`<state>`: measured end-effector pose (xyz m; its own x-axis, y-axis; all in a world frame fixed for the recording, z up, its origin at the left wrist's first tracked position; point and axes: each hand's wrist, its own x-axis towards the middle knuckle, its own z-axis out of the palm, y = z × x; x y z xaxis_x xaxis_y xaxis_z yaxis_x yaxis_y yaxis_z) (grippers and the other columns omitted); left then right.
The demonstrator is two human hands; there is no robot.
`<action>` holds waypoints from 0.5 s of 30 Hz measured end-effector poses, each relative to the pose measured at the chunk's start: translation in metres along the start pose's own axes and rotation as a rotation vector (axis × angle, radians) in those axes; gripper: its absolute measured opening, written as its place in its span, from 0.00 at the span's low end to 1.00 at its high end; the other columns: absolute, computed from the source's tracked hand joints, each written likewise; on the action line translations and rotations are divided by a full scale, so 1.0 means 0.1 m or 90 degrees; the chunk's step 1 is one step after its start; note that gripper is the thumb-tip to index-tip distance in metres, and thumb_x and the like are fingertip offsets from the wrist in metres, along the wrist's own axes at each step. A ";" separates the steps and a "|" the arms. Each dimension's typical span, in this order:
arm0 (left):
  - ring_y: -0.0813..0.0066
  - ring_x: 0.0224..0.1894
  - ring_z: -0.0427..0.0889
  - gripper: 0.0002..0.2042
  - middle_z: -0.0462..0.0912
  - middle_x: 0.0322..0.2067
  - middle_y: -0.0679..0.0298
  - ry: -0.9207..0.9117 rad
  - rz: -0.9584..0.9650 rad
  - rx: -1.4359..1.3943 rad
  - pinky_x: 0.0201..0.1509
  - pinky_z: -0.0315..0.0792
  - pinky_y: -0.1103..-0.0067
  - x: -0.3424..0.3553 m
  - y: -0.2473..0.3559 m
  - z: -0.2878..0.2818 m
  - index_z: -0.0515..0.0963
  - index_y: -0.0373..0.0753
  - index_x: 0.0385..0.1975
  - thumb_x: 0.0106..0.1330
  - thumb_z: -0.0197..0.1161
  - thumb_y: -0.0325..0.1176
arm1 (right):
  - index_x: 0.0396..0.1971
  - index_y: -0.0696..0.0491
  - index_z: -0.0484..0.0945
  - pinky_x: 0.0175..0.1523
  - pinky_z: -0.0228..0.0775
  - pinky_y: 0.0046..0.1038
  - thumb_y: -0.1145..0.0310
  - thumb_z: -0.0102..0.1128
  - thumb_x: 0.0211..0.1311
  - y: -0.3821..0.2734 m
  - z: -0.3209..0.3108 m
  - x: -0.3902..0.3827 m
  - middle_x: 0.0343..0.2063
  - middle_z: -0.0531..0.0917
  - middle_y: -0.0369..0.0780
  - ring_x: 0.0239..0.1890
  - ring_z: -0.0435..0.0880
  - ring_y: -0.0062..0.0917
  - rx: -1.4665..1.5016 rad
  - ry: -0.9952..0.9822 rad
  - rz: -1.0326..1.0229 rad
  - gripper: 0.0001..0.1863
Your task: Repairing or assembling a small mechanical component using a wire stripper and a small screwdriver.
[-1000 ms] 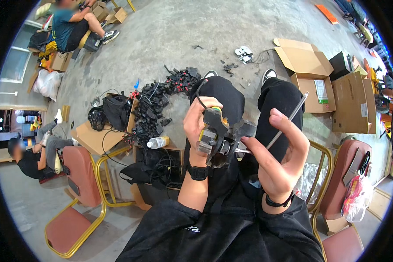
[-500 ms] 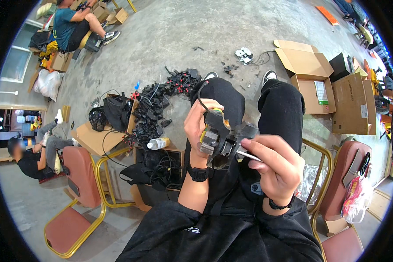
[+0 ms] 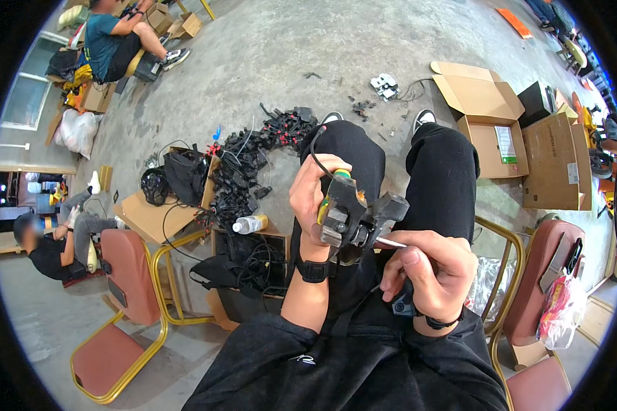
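- Fingertips of the right hand (image 3: 435,270) sit lower than before, curled around a thin metal rod (image 3: 393,242).
- Left hand (image 3: 307,198) grips a black device (image 3: 353,236) above the knees (image 3: 442,164).
- Grey concrete floor (image 3: 288,55) bears a tangled black heap (image 3: 236,171).
- 2 red chairs (image 3: 129,267) flank them.

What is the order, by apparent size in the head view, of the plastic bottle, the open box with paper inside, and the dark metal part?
1. Open box
2. Dark metal part in the left hand
3. Plastic bottle
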<state>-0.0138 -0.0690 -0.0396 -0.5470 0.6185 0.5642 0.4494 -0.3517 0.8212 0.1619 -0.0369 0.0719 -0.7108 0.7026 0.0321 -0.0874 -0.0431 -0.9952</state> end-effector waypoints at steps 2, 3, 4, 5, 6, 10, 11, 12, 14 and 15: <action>0.66 0.33 0.76 0.11 0.76 0.30 0.56 0.009 -0.007 -0.009 0.38 0.69 0.78 0.01 0.04 0.00 0.75 0.30 0.29 0.48 0.62 0.29 | 0.31 0.69 0.77 0.14 0.67 0.16 0.73 0.46 0.65 -0.01 0.04 0.02 0.11 0.78 0.43 0.10 0.77 0.21 -0.035 0.025 -0.070 0.14; 0.66 0.33 0.76 0.11 0.76 0.30 0.56 0.009 -0.007 -0.010 0.38 0.69 0.78 0.01 0.04 0.00 0.75 0.30 0.29 0.48 0.62 0.29 | 0.31 0.69 0.77 0.14 0.67 0.16 0.73 0.46 0.65 -0.02 0.02 0.01 0.11 0.78 0.43 0.10 0.77 0.21 -0.035 0.024 -0.070 0.14; 0.66 0.33 0.76 0.10 0.77 0.30 0.56 0.011 -0.004 -0.019 0.39 0.69 0.78 0.01 0.05 0.00 0.75 0.30 0.29 0.48 0.61 0.29 | 0.34 0.66 0.78 0.18 0.68 0.16 0.75 0.50 0.63 -0.05 -0.02 -0.02 0.13 0.79 0.40 0.13 0.78 0.18 0.003 0.004 0.001 0.10; 0.66 0.33 0.76 0.10 0.77 0.30 0.56 0.013 0.000 -0.028 0.39 0.69 0.78 0.01 0.05 -0.01 0.75 0.30 0.29 0.48 0.61 0.29 | 0.37 0.63 0.79 0.21 0.70 0.16 0.77 0.53 0.62 -0.06 -0.04 -0.04 0.15 0.80 0.37 0.16 0.80 0.16 0.042 -0.017 0.073 0.08; 0.66 0.33 0.76 0.10 0.77 0.30 0.56 0.014 0.000 -0.028 0.39 0.69 0.78 0.00 0.04 0.00 0.75 0.30 0.29 0.48 0.61 0.29 | 0.37 0.63 0.79 0.21 0.70 0.16 0.77 0.53 0.62 -0.04 -0.03 -0.04 0.15 0.80 0.37 0.16 0.80 0.16 0.041 -0.017 0.072 0.08; 0.68 0.32 0.75 0.09 0.77 0.30 0.58 0.033 -0.027 -0.053 0.38 0.68 0.79 -0.03 -0.02 0.01 0.75 0.31 0.29 0.49 0.59 0.28 | 0.38 0.56 0.81 0.24 0.69 0.21 0.76 0.64 0.50 0.12 -0.06 0.10 0.21 0.78 0.37 0.18 0.77 0.21 -0.262 0.014 -0.286 0.13; 0.69 0.32 0.75 0.09 0.77 0.30 0.58 0.039 -0.037 -0.060 0.37 0.68 0.79 -0.03 -0.01 0.01 0.75 0.31 0.29 0.49 0.59 0.27 | 0.39 0.51 0.82 0.27 0.70 0.23 0.76 0.67 0.44 0.07 -0.04 0.09 0.28 0.77 0.39 0.23 0.77 0.23 -0.291 0.017 -0.259 0.17; 0.69 0.32 0.75 0.08 0.77 0.30 0.59 0.046 -0.048 -0.067 0.37 0.68 0.79 -0.02 0.00 0.01 0.75 0.31 0.29 0.49 0.59 0.27 | 0.39 0.51 0.82 0.27 0.70 0.23 0.76 0.67 0.44 0.09 -0.03 0.10 0.28 0.77 0.39 0.23 0.77 0.23 -0.290 0.017 -0.258 0.17; 0.69 0.31 0.75 0.08 0.77 0.29 0.59 0.034 -0.023 -0.023 0.37 0.68 0.80 0.03 0.07 0.02 0.76 0.31 0.29 0.49 0.59 0.25 | 0.39 0.50 0.83 0.31 0.71 0.24 0.77 0.68 0.41 0.10 -0.02 0.12 0.34 0.76 0.41 0.28 0.78 0.24 -0.339 0.044 -0.299 0.19; 0.69 0.31 0.75 0.08 0.77 0.29 0.59 0.021 -0.021 -0.010 0.37 0.68 0.79 0.05 0.09 0.01 0.76 0.32 0.29 0.49 0.59 0.25 | 0.39 0.49 0.83 0.37 0.72 0.26 0.78 0.70 0.35 0.09 -0.01 0.11 0.37 0.76 0.41 0.34 0.79 0.27 -0.364 0.052 -0.298 0.23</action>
<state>-0.0116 -0.0682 -0.0295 -0.5849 0.6062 0.5390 0.4195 -0.3426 0.8406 0.1542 -0.0289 0.0629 -0.6322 0.6087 0.4793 0.0250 0.6343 -0.7727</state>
